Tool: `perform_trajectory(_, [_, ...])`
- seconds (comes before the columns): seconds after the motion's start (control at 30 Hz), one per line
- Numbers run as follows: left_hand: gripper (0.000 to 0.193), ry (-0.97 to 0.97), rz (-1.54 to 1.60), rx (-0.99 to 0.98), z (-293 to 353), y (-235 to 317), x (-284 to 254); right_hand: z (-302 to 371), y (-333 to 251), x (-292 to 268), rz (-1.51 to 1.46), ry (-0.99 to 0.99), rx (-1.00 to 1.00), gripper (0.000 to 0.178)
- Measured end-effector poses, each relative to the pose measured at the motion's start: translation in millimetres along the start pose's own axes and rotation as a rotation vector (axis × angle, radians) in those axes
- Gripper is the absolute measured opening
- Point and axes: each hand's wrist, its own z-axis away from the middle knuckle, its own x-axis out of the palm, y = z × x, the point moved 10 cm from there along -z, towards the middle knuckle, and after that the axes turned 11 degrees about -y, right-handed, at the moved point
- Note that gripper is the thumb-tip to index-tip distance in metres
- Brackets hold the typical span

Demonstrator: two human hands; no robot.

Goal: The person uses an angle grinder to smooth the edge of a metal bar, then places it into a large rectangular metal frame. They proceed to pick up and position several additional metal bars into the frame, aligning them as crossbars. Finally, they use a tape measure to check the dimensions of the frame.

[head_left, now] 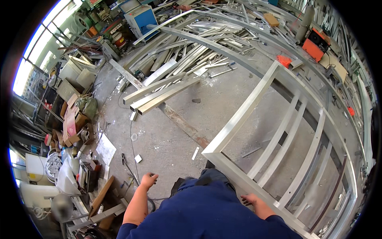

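Gripping: right hand point(254, 200) rests on the near rail of the frame point(238, 119), fingers curled over its edge and clamped on it.
Frame: a large silver metal rectangle with several parallel bars point(278, 139) across it, lying tilted in front of the person, its near corner just beside the body and its far end reaching toward the upper right.
Left hand: left hand point(148, 180) hangs free over the floor point(223, 91), holding nothing; fingers loosely curled, partly together, well apart from the frame.
Arms: left forearm bare, coming up from the lower edge and angled slightly outward; right wrist emerges from a blue sleeve point(207, 215) and bends toward the rail.
In the way: a long rusty flat bar point(175, 117) lies diagonally on the floor just left of the frame's near corner; a bundle of silver tubes point(159, 93) lies across its upper end.
Around: a big heap of metal offcuts point(207, 44) beyond the tubes; a blue machine point(139, 18) at the top; an orange machine point(316, 44) at the upper right, with a small orange box point(283, 61) near the frame's far corner.
Left side: cardboard point(71, 119), sacks and scraps piled along the floor edge; a thin cable point(131, 147) trails toward the left hand.
Small bits: short metal pieces point(138, 158) lie scattered on the floor between the left hand and the rusty bar.
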Motion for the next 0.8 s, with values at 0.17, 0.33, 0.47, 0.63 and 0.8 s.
perform_trajectory(0.17, [0.019, -0.041, 0.203, 0.085, -83.0, 29.6, -52.8, -31.6, -87.0, -1.6, 0.080, -0.087, -0.059, 0.065])
perform_trajectory(0.33, [0.079, -0.097, 0.333, -0.224, -185.5, 50.1, -95.2, -5.8, -111.9, -19.0, -0.181, 0.018, -0.121, 0.061])
perform_trajectory(0.47, [0.098, -0.160, 0.344, -0.301, -290.7, 108.6, -146.6, 9.6, -94.5, 15.0, -0.397, 0.219, -0.094, 0.058])
perform_trajectory(0.63, [0.110, -0.014, 0.384, -0.413, -393.4, 170.2, -194.9, 21.0, -83.9, 131.0, -0.625, 0.358, 0.030, 0.056])
perform_trajectory(0.8, [0.094, 0.152, 0.431, -0.301, -444.6, 201.8, -210.1, 57.7, -127.0, 258.0, -0.686, 0.277, 0.152, 0.057])
